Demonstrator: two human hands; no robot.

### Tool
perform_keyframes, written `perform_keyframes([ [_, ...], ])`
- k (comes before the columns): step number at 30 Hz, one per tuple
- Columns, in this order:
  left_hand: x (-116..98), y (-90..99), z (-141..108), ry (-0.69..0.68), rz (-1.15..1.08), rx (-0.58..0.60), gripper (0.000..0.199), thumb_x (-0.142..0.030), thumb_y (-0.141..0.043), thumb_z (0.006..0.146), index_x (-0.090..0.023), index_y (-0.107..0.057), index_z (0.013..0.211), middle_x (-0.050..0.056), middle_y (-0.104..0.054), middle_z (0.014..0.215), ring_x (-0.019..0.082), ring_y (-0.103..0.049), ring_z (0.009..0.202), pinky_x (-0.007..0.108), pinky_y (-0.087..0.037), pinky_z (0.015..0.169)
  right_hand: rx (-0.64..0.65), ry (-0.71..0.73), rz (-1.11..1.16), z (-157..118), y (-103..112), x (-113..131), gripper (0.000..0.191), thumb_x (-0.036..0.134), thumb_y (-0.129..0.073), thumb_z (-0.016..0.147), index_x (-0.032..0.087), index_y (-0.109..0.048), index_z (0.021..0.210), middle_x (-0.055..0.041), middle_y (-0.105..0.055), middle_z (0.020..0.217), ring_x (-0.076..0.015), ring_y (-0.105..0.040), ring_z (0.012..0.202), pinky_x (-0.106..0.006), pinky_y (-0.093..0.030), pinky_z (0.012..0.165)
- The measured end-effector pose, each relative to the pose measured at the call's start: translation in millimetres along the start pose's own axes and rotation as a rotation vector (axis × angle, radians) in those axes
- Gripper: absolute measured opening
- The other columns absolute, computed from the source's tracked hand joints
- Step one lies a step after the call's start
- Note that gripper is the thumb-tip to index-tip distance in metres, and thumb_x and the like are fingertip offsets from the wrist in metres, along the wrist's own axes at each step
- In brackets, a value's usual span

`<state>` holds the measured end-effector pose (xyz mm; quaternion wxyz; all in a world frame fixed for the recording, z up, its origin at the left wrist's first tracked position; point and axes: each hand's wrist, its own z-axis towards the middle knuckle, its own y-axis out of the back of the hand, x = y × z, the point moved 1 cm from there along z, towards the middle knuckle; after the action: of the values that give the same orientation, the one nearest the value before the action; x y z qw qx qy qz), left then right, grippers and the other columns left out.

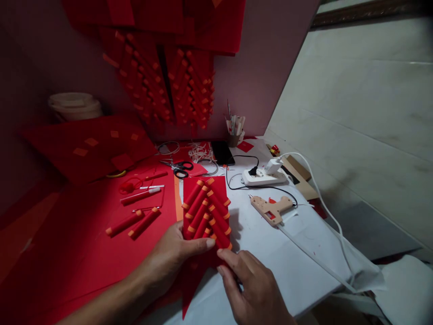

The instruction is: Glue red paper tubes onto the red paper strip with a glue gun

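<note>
My left hand (182,246) grips a red paper firecracker decoration (199,207) from its left side, the thumb lying across the lower rolls. Slanted red paper rolls with orange end bands cover its red backing, which runs down to a pointed tail (189,289). At the lower right corner, the index finger and thumb of my right hand (250,280) close on the decoration's edge; the other fingers are curled. Two loose red rolls (125,223) with orange ends lie to the left on red paper (84,257).
A beige glue gun (272,207) lies at right, near a white power strip (264,177) with cords. Behind are black-handled scissors (181,169), a phone (222,152) and a cup of sticks (233,137). A red marker (140,197) lies left. Finished decorations (191,88) hang on the wall.
</note>
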<state>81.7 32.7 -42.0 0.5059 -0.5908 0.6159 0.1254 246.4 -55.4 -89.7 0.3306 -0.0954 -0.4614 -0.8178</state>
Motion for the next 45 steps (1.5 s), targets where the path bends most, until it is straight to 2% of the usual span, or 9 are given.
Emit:
perform_keyframes([
  [12,3.2,-4.6,-2.5,-0.037,-0.014,-0.054,0.044,-0.02,-0.094,0.061,-0.016,-0.078,0.102,0.009,-0.082,0.09,0.024,-0.076,0.076,0.031,-0.06,0.073,-0.031,0.028,0.014,-0.9,0.7,-1.2,0.036,0.014,-0.052,0.099,0.016,-0.051,0.135,-0.0051,-0.069,0.081,-0.0186,-0.064,0.065,-0.029,-0.054,0.058],
  [14,3.1,-4.1,-2.5,-0.047,-0.019,-0.053,0.045,-0.02,-0.094,0.059,-0.016,-0.077,0.101,0.009,-0.082,0.092,0.027,-0.077,0.08,0.033,-0.061,0.075,-0.065,-0.012,0.017,-1.6,1.3,1.0,0.036,0.017,-0.052,0.099,0.017,-0.05,0.135,-0.0038,-0.069,0.079,-0.0175,-0.064,0.063,-0.028,-0.055,0.058],
  [17,1.9,-4.3,-4.1,-0.072,-0.007,-0.053,0.043,-0.02,-0.094,0.06,-0.015,-0.077,0.099,0.01,-0.082,0.09,0.027,-0.077,0.079,0.033,-0.061,0.074,-0.13,-0.178,0.037,-2.8,3.9,3.4,0.033,0.025,-0.055,0.099,0.019,-0.052,0.132,-0.0015,-0.066,0.075,-0.0159,-0.064,0.059,-0.025,-0.054,0.053],
  [20,1.4,-5.5,-6.4,-0.081,0.001,-0.044,0.039,-0.021,-0.092,0.064,-0.016,-0.078,0.1,0.01,-0.082,0.09,0.027,-0.077,0.079,0.032,-0.06,0.073,-0.176,-0.262,0.047,-3.1,7.2,2.2,0.041,0.036,-0.06,0.096,0.018,-0.052,0.132,-0.0049,-0.068,0.083,-0.0155,-0.063,0.058,-0.023,-0.054,0.047],
  [25,7.0,-4.1,-5.3,-0.065,0.043,0.011,0.04,-0.021,-0.094,0.06,-0.018,-0.079,0.097,0.008,-0.082,0.089,0.028,-0.077,0.083,0.035,-0.06,0.08,-0.108,-0.222,0.062,-2.0,8.7,-3.1,0.053,0.039,-0.064,0.091,0.016,-0.05,0.136,-0.0073,-0.071,0.09,-0.0138,-0.061,0.053,-0.024,-0.057,0.05],
  [29,10.9,-4.0,-4.9,-0.124,0.178,0.017,0.042,-0.021,-0.094,0.058,-0.02,-0.079,0.096,0.005,-0.082,0.084,0.027,-0.077,0.082,0.03,-0.06,0.073,-0.072,-0.225,0.098,-2.0,8.3,-2.8,0.038,0.037,-0.064,0.09,0.018,-0.058,0.123,-0.0079,-0.074,0.091,-0.0206,-0.073,0.072,-0.026,-0.061,0.059],
  [33,9.3,-10.0,-9.0,-0.192,0.264,-0.012,0.029,-0.022,-0.093,0.059,-0.022,-0.078,0.084,0.0,-0.079,0.074,0.022,-0.075,0.074,0.026,-0.058,0.068,-0.038,-0.29,0.164,-3.4,9.3,-0.8,0.036,0.035,-0.064,0.089,0.02,-0.06,0.122,-0.0077,-0.076,0.093,-0.0224,-0.076,0.08,-0.028,-0.062,0.068],
  [39,10.1,-13.3,-10.2,-0.261,0.332,-0.044,0.02,-0.019,-0.089,0.061,-0.025,-0.076,0.074,-0.002,-0.077,0.069,0.023,-0.074,0.073,0.03,-0.059,0.069,-0.03,-0.336,0.2,-6.8,9.3,-0.9,0.034,0.033,-0.064,0.09,0.02,-0.062,0.121,-0.0081,-0.077,0.093,-0.0229,-0.076,0.078,-0.029,-0.062,0.067],
  [45,12.7,-12.5,-7.6,-0.259,0.318,-0.056,0.022,-0.019,-0.088,0.061,-0.024,-0.076,0.078,0.0,-0.078,0.073,0.025,-0.075,0.074,0.032,-0.059,0.071,-0.034,-0.333,0.224,-5.2,8.2,-1.2,0.03,0.033,-0.063,0.091,0.021,-0.063,0.118,-0.0068,-0.076,0.089,-0.0212,-0.075,0.075,-0.027,-0.061,0.064],
])
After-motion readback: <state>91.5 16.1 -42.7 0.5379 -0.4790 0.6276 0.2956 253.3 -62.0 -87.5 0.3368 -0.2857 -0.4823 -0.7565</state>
